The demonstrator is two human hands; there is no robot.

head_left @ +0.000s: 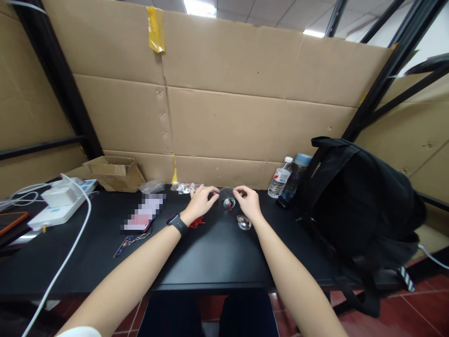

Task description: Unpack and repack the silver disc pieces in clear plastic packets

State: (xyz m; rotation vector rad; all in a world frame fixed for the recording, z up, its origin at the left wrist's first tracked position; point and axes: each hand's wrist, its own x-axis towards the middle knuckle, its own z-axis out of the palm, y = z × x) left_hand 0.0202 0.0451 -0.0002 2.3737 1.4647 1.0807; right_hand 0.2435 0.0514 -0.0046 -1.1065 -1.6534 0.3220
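Note:
Between my hands is a small clear plastic bag [226, 193], with a shiny round silver piece [228, 203] and a bit of red cord at its lower part. My left hand [203, 202] pinches the bag's left edge between thumb and fingers. On the opposite edge, my right hand [249, 201] has its fingertips closed too. A second round silver piece [244, 222] lies on the black table [217, 262] beside my right wrist. Red cords [197, 223] lie by my left wrist, partly covered by it. Behind my left hand are several small silvery packets [184, 188].
A black backpack [358, 201] takes up the right side, next to a water bottle [279, 178] and a blue-capped bottle [298, 175]. To the left are a phone [144, 213], a keychain [126, 244], a paper bag [115, 175] and a power strip [59, 210] with a trailing white cable.

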